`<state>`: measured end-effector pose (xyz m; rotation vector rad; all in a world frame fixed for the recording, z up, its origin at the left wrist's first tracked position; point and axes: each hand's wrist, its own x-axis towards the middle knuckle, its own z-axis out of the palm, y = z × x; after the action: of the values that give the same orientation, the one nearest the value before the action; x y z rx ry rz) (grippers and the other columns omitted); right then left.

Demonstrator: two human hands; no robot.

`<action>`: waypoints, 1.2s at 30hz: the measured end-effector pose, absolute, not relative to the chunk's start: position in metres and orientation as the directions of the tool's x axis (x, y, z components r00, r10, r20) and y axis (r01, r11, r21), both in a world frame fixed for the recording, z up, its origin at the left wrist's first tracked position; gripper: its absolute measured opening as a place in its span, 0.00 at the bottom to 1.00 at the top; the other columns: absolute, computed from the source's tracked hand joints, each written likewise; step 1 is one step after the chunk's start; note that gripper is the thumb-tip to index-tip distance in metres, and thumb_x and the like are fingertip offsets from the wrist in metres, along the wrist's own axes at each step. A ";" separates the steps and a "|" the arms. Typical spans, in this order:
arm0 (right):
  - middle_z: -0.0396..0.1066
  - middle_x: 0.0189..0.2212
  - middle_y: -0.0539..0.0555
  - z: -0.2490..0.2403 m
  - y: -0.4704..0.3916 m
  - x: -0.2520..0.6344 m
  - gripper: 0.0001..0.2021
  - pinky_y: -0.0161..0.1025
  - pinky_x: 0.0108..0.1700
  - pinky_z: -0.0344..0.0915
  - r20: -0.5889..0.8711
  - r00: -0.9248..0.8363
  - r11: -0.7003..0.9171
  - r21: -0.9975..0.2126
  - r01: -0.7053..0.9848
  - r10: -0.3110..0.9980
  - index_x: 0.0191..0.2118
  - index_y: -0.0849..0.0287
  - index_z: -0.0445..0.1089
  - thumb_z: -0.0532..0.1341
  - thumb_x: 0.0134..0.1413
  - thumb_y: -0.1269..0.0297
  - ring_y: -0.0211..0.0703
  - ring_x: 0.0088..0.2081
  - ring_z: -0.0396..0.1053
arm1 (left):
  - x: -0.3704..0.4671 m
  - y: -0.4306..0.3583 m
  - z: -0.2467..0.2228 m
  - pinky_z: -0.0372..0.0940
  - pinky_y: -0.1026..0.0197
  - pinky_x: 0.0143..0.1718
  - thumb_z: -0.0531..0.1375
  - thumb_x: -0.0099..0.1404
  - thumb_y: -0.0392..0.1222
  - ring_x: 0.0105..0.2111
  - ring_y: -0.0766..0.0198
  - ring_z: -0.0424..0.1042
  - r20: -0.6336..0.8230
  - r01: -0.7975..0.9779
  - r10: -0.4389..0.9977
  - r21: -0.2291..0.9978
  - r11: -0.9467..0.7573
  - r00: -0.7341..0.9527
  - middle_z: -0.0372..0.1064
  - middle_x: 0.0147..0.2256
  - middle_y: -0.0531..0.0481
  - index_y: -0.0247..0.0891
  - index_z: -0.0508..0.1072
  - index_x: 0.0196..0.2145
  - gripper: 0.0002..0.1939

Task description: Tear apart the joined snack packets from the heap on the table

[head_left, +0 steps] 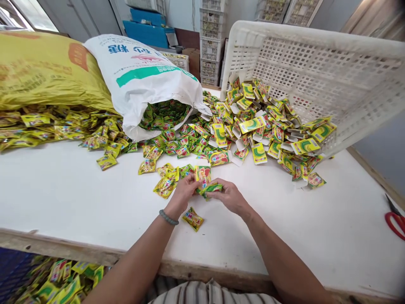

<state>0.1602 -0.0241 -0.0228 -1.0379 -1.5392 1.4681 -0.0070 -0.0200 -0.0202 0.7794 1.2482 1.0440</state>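
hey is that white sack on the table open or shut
Open: the white sack gapes at its mouth, green packets showing inside and just outside.

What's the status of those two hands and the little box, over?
Left hand holding small printed box. Right hand pinching green packet at box's near end. At least one yellow packet lying between wrists.

Right edge clips the scissors [394, 214], left edge cuts the yellow sack [47, 69], and the left hand [183, 193] partly hides the small box [202, 174]!
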 end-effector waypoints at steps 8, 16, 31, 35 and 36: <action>0.73 0.33 0.50 -0.019 -0.009 0.191 0.14 0.40 0.42 0.68 0.081 0.137 0.070 -0.994 0.083 0.987 0.37 0.57 0.70 0.65 0.48 0.54 0.42 0.36 0.70 | -0.010 -0.026 -0.016 0.65 0.60 0.37 0.67 0.54 0.50 0.34 0.59 0.72 -0.218 0.006 0.927 0.974 0.227 0.304 0.75 0.34 0.50 0.37 0.74 0.40 0.19; 0.73 0.29 0.50 -0.019 -0.010 0.201 0.13 0.37 0.35 0.64 -0.063 -0.047 -0.044 -0.942 0.332 0.997 0.33 0.57 0.71 0.63 0.48 0.53 0.42 0.32 0.68 | -0.008 -0.029 -0.023 0.62 0.64 0.33 0.63 0.59 0.54 0.31 0.65 0.67 -0.175 0.047 0.944 0.985 0.169 0.279 0.71 0.32 0.51 0.36 0.73 0.37 0.17; 0.70 0.26 0.48 -0.016 -0.020 0.187 0.19 0.38 0.32 0.65 -0.066 -0.084 -0.062 -0.997 0.050 0.994 0.32 0.58 0.69 0.72 0.37 0.52 0.40 0.28 0.68 | -0.004 -0.032 -0.016 0.57 0.67 0.27 0.66 0.56 0.52 0.28 0.68 0.65 -0.237 0.038 0.910 0.970 0.238 0.339 0.71 0.31 0.54 0.38 0.73 0.38 0.18; 0.72 0.28 0.50 -0.010 -0.018 0.186 0.16 0.39 0.35 0.67 -0.030 -0.074 -0.030 -1.000 0.001 0.997 0.34 0.58 0.70 0.66 0.46 0.50 0.40 0.30 0.69 | -0.001 -0.033 -0.012 0.62 0.66 0.30 0.68 0.55 0.51 0.29 0.66 0.71 -0.280 -0.090 0.897 0.941 0.327 0.341 0.75 0.32 0.52 0.38 0.74 0.41 0.19; 0.73 0.29 0.51 -0.010 -0.018 0.187 0.16 0.39 0.35 0.67 -0.011 -0.052 -0.011 -1.000 0.009 0.999 0.34 0.58 0.71 0.66 0.47 0.50 0.40 0.31 0.69 | 0.000 -0.033 -0.012 0.64 0.66 0.31 0.68 0.54 0.51 0.29 0.65 0.71 -0.290 -0.148 0.895 0.923 0.356 0.340 0.75 0.32 0.52 0.37 0.74 0.41 0.20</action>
<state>0.1871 -0.0178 -0.0096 -1.1990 -1.2488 1.2515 0.0003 -0.0325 -0.0120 0.9528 0.9732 0.8326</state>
